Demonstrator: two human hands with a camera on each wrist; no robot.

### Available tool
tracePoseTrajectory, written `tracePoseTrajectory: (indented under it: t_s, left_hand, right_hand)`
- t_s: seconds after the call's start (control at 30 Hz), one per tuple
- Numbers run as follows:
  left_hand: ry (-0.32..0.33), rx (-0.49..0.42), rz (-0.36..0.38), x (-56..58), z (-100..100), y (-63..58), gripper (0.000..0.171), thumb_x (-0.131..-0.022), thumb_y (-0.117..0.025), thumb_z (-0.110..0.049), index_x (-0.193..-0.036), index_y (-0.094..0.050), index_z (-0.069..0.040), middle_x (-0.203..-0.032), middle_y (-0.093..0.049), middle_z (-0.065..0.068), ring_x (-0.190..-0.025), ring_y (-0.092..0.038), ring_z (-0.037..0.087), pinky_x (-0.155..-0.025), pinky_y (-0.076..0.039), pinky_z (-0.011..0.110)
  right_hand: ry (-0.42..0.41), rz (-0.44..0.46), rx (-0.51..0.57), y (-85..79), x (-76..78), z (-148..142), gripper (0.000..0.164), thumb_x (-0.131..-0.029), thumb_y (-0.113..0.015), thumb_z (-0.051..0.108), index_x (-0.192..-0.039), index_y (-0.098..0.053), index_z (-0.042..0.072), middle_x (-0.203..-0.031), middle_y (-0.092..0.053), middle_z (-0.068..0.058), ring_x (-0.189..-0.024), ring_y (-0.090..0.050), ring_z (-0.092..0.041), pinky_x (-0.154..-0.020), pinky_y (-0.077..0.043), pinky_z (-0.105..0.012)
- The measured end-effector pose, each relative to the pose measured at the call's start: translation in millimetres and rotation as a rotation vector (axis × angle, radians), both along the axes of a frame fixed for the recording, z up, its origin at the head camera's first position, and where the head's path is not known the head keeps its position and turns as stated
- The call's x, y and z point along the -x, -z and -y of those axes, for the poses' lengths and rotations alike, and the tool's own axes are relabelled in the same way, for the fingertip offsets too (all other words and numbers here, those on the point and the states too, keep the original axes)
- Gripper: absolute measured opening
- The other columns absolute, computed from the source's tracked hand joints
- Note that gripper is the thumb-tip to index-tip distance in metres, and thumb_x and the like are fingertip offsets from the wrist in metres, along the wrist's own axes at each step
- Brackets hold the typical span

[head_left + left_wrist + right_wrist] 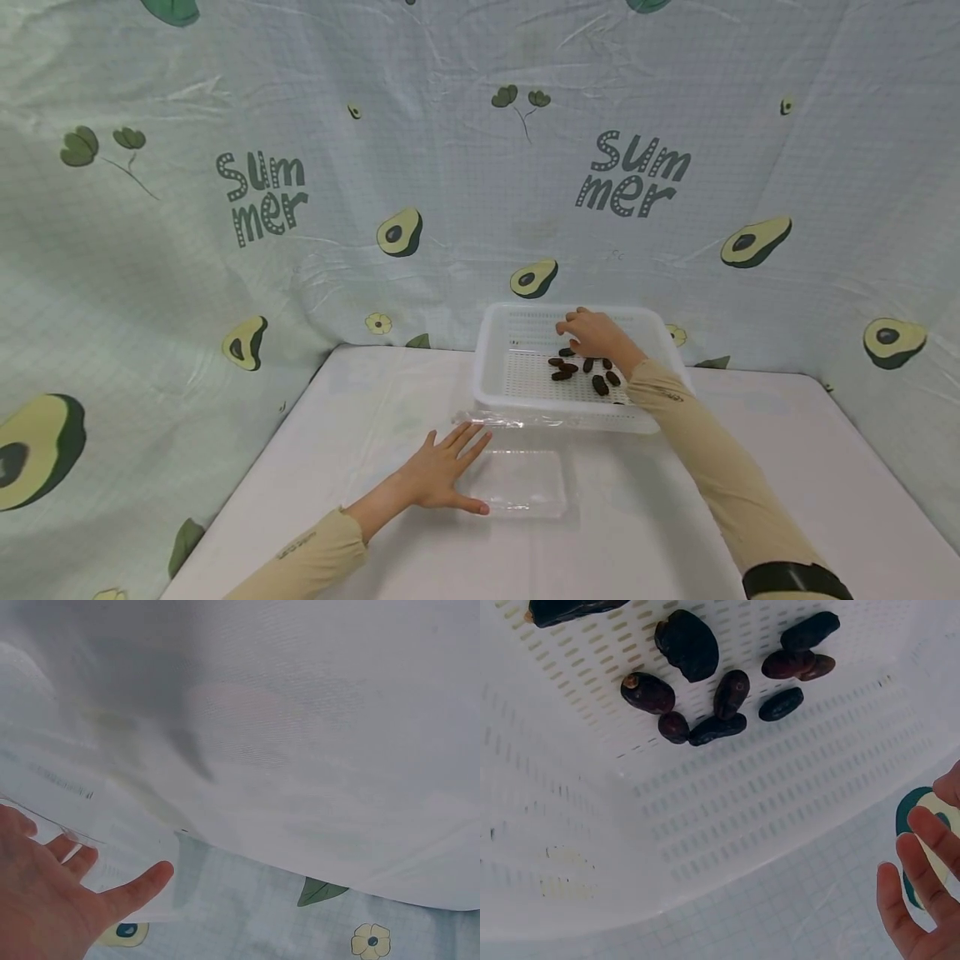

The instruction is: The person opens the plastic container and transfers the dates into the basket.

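Observation:
Several dark wrinkled dates lie on the floor of a white slotted plastic basket. Above its far part is my right hand, fingers loosely bent and holding nothing. The right wrist view has dates on the slotted floor and, at the lower right, part of my right hand. In front of the basket lies a clear plastic clamshell box, its lid folded back toward the basket. My left hand, fingers spread, rests at the box's left side; its fingertips overlap the box's rim.
A white cloth covers the table. Behind it hangs a pale curtain printed with avocados and lettering, and the basket's far side stands right up against it. The box and basket sit close together.

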State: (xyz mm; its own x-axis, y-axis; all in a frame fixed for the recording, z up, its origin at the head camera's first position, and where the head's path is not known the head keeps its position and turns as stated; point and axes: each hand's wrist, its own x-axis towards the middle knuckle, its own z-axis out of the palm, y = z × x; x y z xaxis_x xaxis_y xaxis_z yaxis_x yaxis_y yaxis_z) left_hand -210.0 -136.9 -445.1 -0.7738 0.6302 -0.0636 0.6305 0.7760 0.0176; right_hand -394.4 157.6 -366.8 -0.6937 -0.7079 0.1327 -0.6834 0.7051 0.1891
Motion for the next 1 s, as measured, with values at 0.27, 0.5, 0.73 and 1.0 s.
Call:
tracePoseTrajectory:
  t_s: [0.27, 0.5, 0.73, 1.0]
  left_hand:
    - [0.011, 0.000, -0.013, 1.3, 0, -0.3, 0.099, -0.072, -0.044, -0.074, -0.145, -0.012, -0.016, -0.151, -0.012, 0.009, -0.138, -0.015, 0.027, -0.097, -0.027, 0.061]
    - [0.021, -0.020, -0.004, 0.9, 3, 2.6, 0.096, -0.075, -0.043, -0.072, -0.145, -0.011, -0.016, -0.152, -0.008, 0.008, -0.139, -0.010, 0.027, -0.101, -0.024, 0.059]
    - [0.060, -0.071, -0.044, -5.2, 7, 0.1, 0.090, -0.078, -0.037, -0.072, -0.145, -0.010, -0.019, -0.151, -0.011, 0.007, -0.139, -0.011, 0.027, -0.101, -0.024, 0.059]
    - [0.104, -0.171, -0.071, -17.5, 16, -4.4, 0.070, -0.088, -0.037, -0.056, -0.145, -0.014, -0.022, -0.150, -0.018, 0.002, -0.138, -0.018, 0.024, -0.100, -0.028, 0.055]
  right_hand:
    - [-0.043, 0.044, 0.097, -12.4, -23.5, -15, 0.017, -0.082, -0.059, 0.009, -0.099, -0.063, 0.014, -0.094, -0.062, -0.009, -0.082, -0.056, -0.024, -0.059, -0.045, -0.032]
    - [-0.099, 0.050, 0.154, -14.3, -58.0, -31, 0.020, -0.083, -0.057, 0.007, -0.100, -0.063, 0.016, -0.080, -0.058, 0.000, -0.067, -0.046, -0.011, -0.050, -0.032, -0.021]
    - [-0.144, -0.018, 0.219, -1.9, -88.1, -53, 0.019, -0.081, -0.060, 0.007, -0.097, -0.064, 0.016, -0.081, -0.060, 0.001, -0.070, -0.048, -0.010, -0.052, -0.036, -0.020]
    - [-0.225, -0.142, 0.310, 18.7, -118.2, -85, 0.028, -0.071, -0.069, 0.003, -0.096, -0.064, 0.016, -0.085, -0.061, 0.004, -0.074, -0.052, -0.009, -0.057, -0.043, -0.021]
